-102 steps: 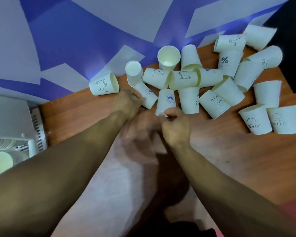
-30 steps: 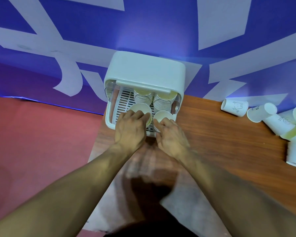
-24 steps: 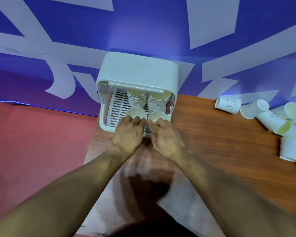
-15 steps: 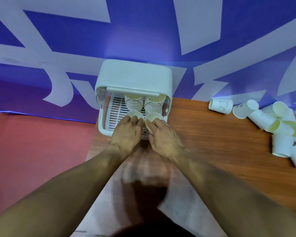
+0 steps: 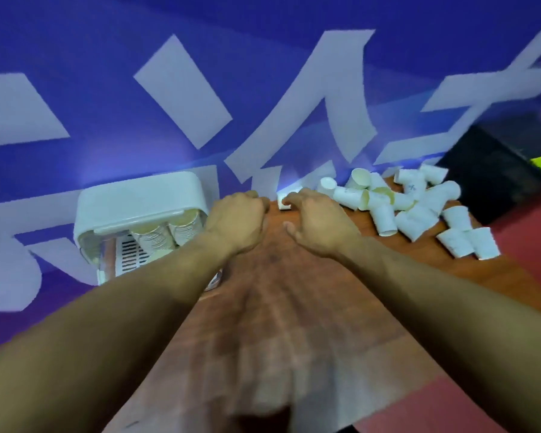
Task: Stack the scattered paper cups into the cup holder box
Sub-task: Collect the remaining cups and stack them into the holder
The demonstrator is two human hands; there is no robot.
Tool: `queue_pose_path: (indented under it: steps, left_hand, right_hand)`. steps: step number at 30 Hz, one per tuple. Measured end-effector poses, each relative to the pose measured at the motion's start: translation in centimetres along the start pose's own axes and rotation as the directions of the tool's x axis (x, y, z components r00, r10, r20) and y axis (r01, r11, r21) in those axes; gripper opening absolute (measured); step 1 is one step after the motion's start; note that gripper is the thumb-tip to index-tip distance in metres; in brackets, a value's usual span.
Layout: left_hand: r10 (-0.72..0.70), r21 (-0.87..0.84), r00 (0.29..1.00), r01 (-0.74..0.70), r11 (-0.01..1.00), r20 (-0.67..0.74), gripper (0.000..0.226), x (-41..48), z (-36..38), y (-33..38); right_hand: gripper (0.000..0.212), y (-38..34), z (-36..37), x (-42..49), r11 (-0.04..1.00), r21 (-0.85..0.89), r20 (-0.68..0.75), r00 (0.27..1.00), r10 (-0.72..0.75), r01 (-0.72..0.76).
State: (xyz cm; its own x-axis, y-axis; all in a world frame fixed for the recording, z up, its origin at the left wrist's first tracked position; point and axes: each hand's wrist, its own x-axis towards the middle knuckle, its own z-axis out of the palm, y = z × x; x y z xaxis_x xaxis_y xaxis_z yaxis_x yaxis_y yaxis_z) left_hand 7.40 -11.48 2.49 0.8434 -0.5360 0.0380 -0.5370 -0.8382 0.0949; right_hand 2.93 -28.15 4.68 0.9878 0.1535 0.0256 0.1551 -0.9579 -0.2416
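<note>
Pile of cups (image 5: 384, 218) lying right of both hands, cup holder box (image 5: 138, 198) left

Both hands are hovering over the wooden tabletop (image 5: 294, 292), between the box and the pile. The left hand (image 5: 238, 220) is curling its fingers under, and nothing is showing in them. The right hand (image 5: 319, 223) is arching loosely with its thumb apart, holding nothing that I can see. It is the nearer hand to the cups, which are lying mostly on their sides, pointing every way, along the far right of the tabletop. A lone cup (image 5: 283, 202) is peeking out just past the right fingertips. Whether they are touching it is unclear, and its long axis is hidden. Inside the box, stacked cups (image 5: 156, 239) are sitting partly behind the left forearm. Motion blur is smearing the prints and edges.
</note>
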Motion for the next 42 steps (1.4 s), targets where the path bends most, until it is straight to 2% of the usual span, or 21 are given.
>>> queue_pose_path:
  steps: [6, 10, 17, 22, 30, 36, 42]
  left_hand:
    - [0.198, -0.138, 0.98, -0.192, 0.972, 0.028, 0.029, 6.0, -2.5, 11.8]
    - [0.318, -0.142, 0.947, -0.311, 0.94, 0.033, 0.031, 8.5, -3.2, 19.7]
    - [0.464, -0.064, 0.886, -0.462, 0.885, 0.023, 0.033, 10.9, -4.8, 34.0]
    - [0.495, -0.033, 0.869, -0.495, 0.868, -0.016, 0.03, 12.1, -4.3, 44.7]
    - [0.477, 0.005, 0.879, -0.477, 0.879, 0.005, 0.028, 15.2, -0.5, 57.8]
    - [0.375, -0.077, 0.923, -0.369, 0.926, 0.085, 0.029, 17.6, 1.9, 60.6]
    - [0.238, -0.117, 0.955, -0.22, 0.969, 0.177, 0.032, 20.5, 5.4, 57.4]
  right_hand:
    - [0.041, 9.6, -7.7, -7.4, 0.953, -0.073, -0.113, 0.951, 0.287, -0.296]
    - [0.04, 15.2, -11.9, -13.5, 0.895, -0.048, -0.149, 0.889, 0.432, -0.443]
    - [0.039, 24.5, -16.2, -23.9, 0.826, -0.052, -0.25, 0.808, 0.533, -0.561]
    - [0.046, 31.9, -18.4, -29.5, 0.823, -0.018, -0.28, 0.793, 0.542, -0.568]
    - [0.045, 43.0, -19.9, -34.6, 0.853, 0.002, -0.234, 0.829, 0.507, -0.521]
    - [0.039, 48.6, -19.1, -33.7, 0.878, 0.02, -0.127, 0.87, 0.477, -0.479]
    - [0.037, 51.9, -16.3, -28.0, 0.907, 0.044, -0.052, 0.906, 0.42, -0.418]
